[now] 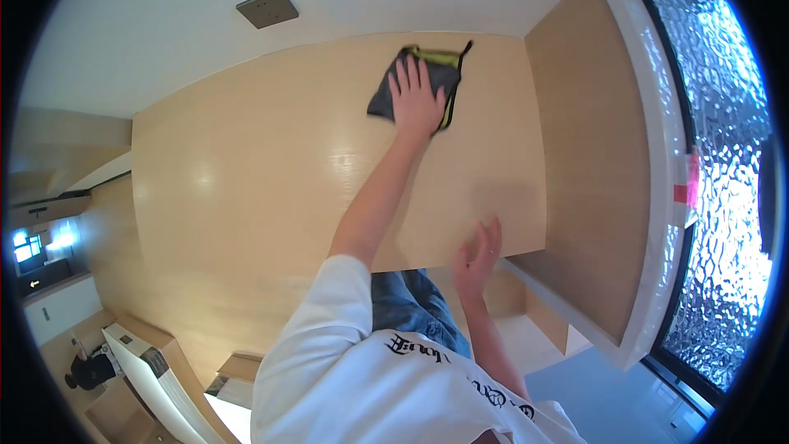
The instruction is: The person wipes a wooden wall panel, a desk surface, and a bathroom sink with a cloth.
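Observation:
My left hand (417,102) lies flat on a dark grey cloth (445,74) with yellow-green edging and a small black loop at one corner. Its fingers are spread over the fabric and press it against the pale wood desktop (271,173), toward the back edge by the wall. Over the desk's front edge, to the right, my right hand (480,256) hovers with loosely bent fingers apart and nothing in them.
A wooden side panel (588,140) rises at the desk's right, beside a textured glass window (727,181). A grey socket plate (268,8) sits on the back wall. At the lower left are a white box-like unit (156,378) and a black object (89,370).

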The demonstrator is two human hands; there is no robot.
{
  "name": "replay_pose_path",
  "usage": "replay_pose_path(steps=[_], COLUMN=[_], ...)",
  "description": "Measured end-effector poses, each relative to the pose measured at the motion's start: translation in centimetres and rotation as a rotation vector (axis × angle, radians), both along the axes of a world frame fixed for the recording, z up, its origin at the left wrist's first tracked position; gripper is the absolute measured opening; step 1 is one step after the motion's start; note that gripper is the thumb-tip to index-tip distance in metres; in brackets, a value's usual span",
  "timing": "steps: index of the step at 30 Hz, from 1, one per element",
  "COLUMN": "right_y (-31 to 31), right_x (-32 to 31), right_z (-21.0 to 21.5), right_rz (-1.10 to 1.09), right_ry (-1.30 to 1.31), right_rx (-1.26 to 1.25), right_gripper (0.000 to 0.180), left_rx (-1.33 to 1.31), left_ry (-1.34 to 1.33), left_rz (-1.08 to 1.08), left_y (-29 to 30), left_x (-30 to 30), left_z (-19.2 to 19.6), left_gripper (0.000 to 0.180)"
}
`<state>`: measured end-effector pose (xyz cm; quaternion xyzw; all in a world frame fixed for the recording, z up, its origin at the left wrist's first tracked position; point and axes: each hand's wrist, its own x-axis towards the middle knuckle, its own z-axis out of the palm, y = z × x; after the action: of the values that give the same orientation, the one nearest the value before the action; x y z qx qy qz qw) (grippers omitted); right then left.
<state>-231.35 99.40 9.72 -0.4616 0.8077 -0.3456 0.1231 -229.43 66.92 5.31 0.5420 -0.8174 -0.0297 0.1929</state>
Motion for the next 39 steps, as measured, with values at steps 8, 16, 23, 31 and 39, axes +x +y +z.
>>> replay_pose_path(steps=[8, 16, 23, 31, 39], right_y=[5.1, 1.5, -0.7, -0.3, -1.8], right_x=[-7.8, -9.8, -8.5, -9.3, -8.6], right_z=[0.0, -2.8, -2.8, 1.2, 5.9], right_rz=[-0.207, -0.240, -0.165, -0.246, -0.299], right_ry=[0.114, 0.298, 0.352, -0.024, -0.064], right_rx=[-0.005, 0.129, 0.110, -0.237, -0.199], right_gripper=[0.046, 0.045, 0.049, 0.034, 0.035], left_rx=[0.409, 0.298, -0.003, 0.299, 0.413], left_ry=[-0.086, -0.038, 0.016, -0.163, -0.030], left_rz=[-0.271, -0.274, -0.271, -0.551, -0.732], left_y=[27.5, 18.4, -4.4, 16.6, 16.8], left_x=[8.5, 2.3, -10.2, -3.2, -7.5], left_z=[4.2, 3.2, -0.8, 2.2, 3.6], left_gripper=[0.078, 0.082, 0.076, 0.083, 0.070])
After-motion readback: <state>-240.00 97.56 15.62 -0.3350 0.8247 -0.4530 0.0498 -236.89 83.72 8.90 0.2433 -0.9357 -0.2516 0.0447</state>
